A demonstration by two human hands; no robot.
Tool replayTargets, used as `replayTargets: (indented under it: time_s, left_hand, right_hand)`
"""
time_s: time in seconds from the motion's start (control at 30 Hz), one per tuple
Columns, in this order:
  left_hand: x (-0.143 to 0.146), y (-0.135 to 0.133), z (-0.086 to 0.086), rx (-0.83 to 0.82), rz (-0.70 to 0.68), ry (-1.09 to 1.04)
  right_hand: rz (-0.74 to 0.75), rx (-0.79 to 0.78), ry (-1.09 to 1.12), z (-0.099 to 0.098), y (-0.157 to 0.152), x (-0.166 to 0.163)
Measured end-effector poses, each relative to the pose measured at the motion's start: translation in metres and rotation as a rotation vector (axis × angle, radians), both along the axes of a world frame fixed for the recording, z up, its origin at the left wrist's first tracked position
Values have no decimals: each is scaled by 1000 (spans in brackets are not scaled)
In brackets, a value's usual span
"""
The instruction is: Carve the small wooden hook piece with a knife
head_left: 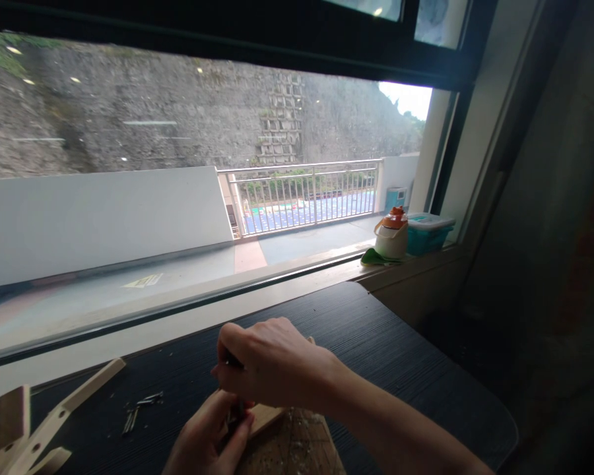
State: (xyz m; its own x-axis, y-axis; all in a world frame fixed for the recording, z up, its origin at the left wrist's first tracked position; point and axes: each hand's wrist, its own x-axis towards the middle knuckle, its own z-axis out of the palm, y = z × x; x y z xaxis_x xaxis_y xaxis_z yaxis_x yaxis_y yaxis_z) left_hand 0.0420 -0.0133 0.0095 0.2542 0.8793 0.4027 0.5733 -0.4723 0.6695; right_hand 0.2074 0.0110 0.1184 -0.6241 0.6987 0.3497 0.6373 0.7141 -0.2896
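Observation:
My right hand (272,363) is curled closed over a small dark tool whose tip shows at the thumb; I cannot make out what it is. Beneath it my left hand (208,439) pinches the end of a small light wooden piece (264,417). That piece rests on a rough wooden block (297,448) dusted with shavings at the bottom edge of the view. Both hands are over the dark desk (376,343).
Several small nails (141,406) lie on the desk left of the hands. A pale wooden frame of slats (34,429) sits at the lower left. On the window sill at the right stand a white pot with an orange lid (392,234) and a teal box (428,232).

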Motion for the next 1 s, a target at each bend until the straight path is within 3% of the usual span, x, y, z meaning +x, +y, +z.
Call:
replayTargets:
  time_s: [0.23, 0.37, 0.63, 0.87, 1.0]
  left_hand:
    - [-7, 1, -5, -83, -19, -50]
    - [-6, 1, -6, -145, -26, -76]
    - [2, 0, 0, -71, -15, -128]
    - [-5, 1, -5, -61, 9, -92]
    - [-6, 1, -5, -107, -17, -71]
  right_hand:
    - [157, -27, 6, 3, -9, -5]
    - [92, -28, -34, 4, -10, -9]
    - [-61, 41, -65, 4, -9, -11]
    - [120, -18, 19, 9, -12, -1]
    - [119, -86, -33, 9, -13, -1]
